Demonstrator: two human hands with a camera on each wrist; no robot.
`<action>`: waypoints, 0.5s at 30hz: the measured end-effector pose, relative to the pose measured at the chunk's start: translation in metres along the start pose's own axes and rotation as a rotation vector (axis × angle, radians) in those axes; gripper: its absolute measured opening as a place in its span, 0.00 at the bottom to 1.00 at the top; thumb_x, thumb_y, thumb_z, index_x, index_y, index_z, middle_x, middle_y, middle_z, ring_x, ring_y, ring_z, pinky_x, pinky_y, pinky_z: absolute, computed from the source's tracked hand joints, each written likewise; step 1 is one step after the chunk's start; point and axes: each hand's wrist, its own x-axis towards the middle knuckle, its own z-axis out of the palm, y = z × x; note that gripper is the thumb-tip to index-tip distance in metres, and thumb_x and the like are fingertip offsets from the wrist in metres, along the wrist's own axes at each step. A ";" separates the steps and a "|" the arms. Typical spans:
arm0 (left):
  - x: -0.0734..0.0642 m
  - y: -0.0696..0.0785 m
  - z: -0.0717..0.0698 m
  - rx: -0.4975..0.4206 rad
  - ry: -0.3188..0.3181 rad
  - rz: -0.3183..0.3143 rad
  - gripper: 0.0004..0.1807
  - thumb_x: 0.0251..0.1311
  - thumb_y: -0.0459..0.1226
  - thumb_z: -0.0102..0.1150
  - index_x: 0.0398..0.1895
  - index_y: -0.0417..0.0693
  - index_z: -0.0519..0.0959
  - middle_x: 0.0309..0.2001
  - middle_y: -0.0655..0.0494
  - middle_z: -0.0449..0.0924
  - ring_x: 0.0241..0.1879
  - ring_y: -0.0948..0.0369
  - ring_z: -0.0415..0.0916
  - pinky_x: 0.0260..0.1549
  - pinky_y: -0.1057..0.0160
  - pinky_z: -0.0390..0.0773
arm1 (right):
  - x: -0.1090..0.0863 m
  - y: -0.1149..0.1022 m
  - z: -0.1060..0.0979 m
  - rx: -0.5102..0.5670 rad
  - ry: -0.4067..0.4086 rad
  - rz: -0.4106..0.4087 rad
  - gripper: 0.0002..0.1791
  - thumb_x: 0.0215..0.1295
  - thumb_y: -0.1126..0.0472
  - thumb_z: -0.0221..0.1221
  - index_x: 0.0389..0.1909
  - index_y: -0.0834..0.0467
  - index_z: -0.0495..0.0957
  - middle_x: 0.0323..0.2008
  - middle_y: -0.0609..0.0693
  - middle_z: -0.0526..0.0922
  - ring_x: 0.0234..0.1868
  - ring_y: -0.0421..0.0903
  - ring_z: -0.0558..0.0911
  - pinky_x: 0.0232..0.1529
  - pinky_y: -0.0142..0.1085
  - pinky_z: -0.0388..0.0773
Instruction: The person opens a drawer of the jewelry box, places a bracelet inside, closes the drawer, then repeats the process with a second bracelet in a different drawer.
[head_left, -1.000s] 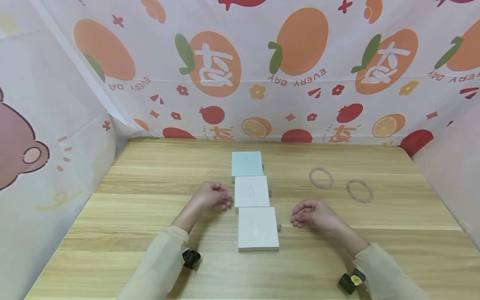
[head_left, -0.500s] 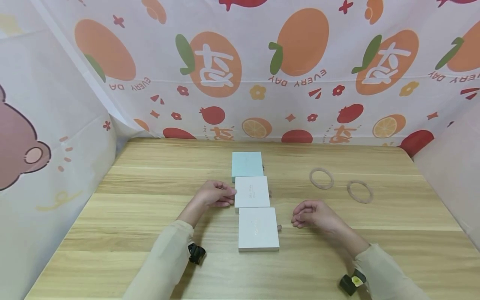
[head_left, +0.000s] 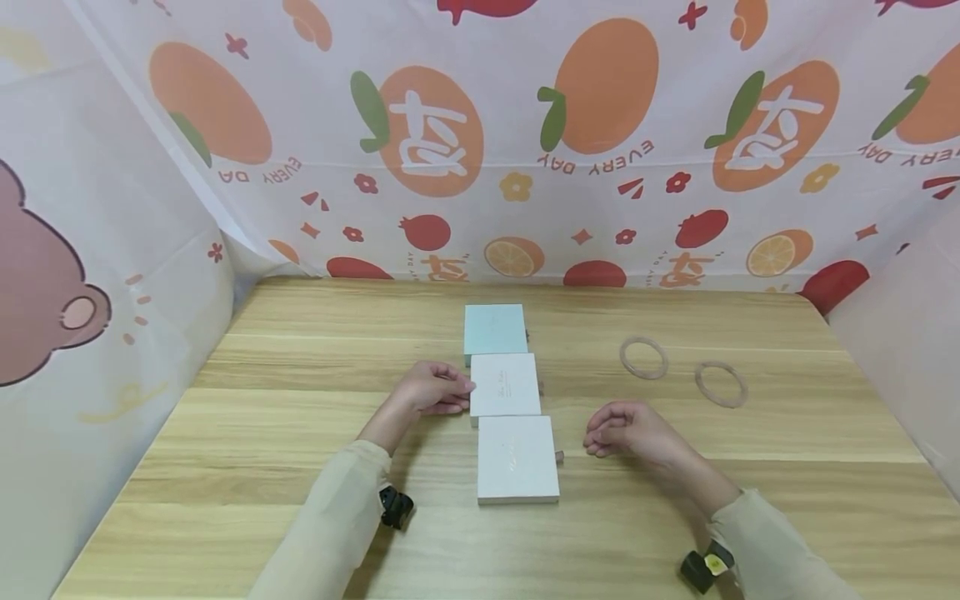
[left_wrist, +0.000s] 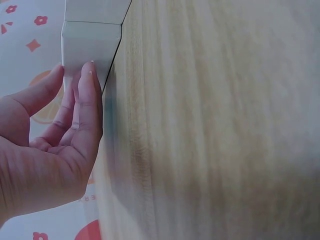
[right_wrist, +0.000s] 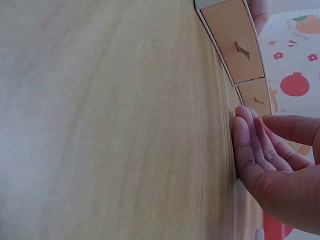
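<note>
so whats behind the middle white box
Behind the middle white box sits the light blue box, then wooden table and fruit-print cloth. Most of the light blue box's near side cannot be seen, covered by the white one.

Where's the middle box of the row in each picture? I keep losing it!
Head: middle box, near the centre, by the left hand.
Left wrist: box, upper left, at the fingers.
Right wrist: box, upper right, tan end showing.
All three share the fruit-print cloth.

Wooden tabletop (head_left: 787, 500), two thin rings (head_left: 648, 377), cloth (head_left: 510, 100) (fruit-printed)
</note>
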 end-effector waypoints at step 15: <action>0.003 0.001 -0.001 -0.008 0.002 -0.028 0.06 0.56 0.26 0.57 0.37 0.32 0.74 0.27 0.48 0.80 0.25 0.59 0.79 0.26 0.66 0.81 | 0.002 -0.007 0.000 0.004 -0.014 0.030 0.11 0.58 0.75 0.55 0.39 0.78 0.68 0.33 0.65 0.80 0.33 0.51 0.82 0.38 0.41 0.81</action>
